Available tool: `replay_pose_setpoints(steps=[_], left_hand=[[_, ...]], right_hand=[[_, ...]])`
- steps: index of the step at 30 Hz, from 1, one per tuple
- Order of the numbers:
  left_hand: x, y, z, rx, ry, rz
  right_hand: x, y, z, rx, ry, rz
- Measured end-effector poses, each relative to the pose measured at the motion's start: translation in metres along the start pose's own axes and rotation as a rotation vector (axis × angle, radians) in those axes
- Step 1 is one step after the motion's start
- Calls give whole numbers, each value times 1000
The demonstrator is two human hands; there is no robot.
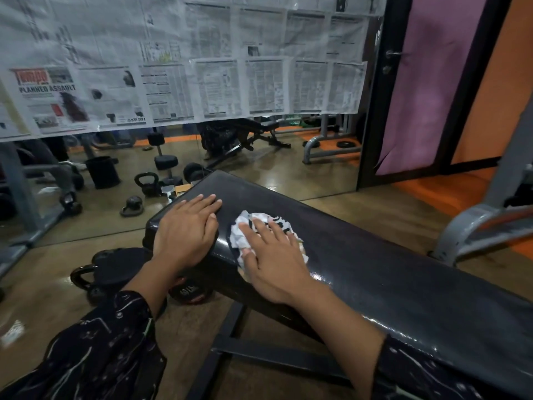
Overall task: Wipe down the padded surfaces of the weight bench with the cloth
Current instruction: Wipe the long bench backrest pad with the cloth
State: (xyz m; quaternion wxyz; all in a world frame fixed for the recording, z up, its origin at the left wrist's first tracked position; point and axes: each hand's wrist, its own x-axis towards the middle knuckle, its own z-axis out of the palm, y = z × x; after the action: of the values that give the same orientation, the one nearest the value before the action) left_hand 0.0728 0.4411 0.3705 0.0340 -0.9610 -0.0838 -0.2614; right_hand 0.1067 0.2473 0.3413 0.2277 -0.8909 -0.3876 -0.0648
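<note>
Bench pad (pixel 389 272): cloth (pixel 259 226) mostly hidden under R hand (pixel 274 264).

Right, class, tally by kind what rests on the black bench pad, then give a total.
Hands: 2 (left hand, right hand)
Cloths: 1 (patterned cloth under the right hand)
Total: 3

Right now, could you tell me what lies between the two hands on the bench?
Only bare black bench pad; the head view shows nothing between left hand and cloth under right hand.
</note>
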Motion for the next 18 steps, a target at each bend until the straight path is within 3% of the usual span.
replay_pose_setpoints(steps=[6,10,14,18], left_hand=[[0,-1,0,11,0,2],[-1,0,-1,14,-7,-5],[-1,0,-1,15,-12,-4],[0,1,-2,8,-10,-5]], right_hand=[[-37,-7,7,-47,33,-186],[-48,25,-2,-19,29,-91],[-2,19,-4,22,-8,57],[8,-5,4,6,10,5]])
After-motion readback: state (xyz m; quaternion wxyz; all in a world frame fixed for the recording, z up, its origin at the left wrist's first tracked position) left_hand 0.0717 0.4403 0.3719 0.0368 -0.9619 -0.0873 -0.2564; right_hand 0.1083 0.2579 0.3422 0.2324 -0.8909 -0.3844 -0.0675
